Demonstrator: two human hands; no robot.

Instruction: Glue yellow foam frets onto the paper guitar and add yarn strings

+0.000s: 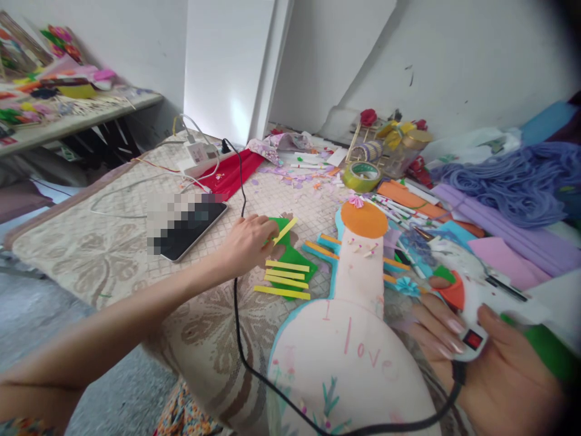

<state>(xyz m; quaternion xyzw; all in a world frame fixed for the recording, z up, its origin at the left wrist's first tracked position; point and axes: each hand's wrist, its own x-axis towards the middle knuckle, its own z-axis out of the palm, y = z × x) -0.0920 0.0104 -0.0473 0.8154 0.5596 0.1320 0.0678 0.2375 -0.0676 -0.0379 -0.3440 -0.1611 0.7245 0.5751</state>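
Observation:
My left hand [249, 242] reaches across the table and pinches a yellow foam strip [285, 230] above a green foam piece [294, 257] that carries several more yellow strips [284, 281]. My right hand [481, 357] is wrapped round a white hot glue gun [481, 303] with a red switch and an orange trigger. Its black cord [240, 315] runs across the table to a power strip [200, 152]. Between my hands lies a pink guitar-shaped foam craft [354, 339] with an orange top and "I love" written on it.
A phone [193, 227] lies on the beige patterned cloth left of my left hand. A tape roll [362, 175], a jar, markers and foam scraps clutter the back. Purple and pink foam sheets [508, 206] pile at right. A shelf of crafts [59, 103] stands at far left.

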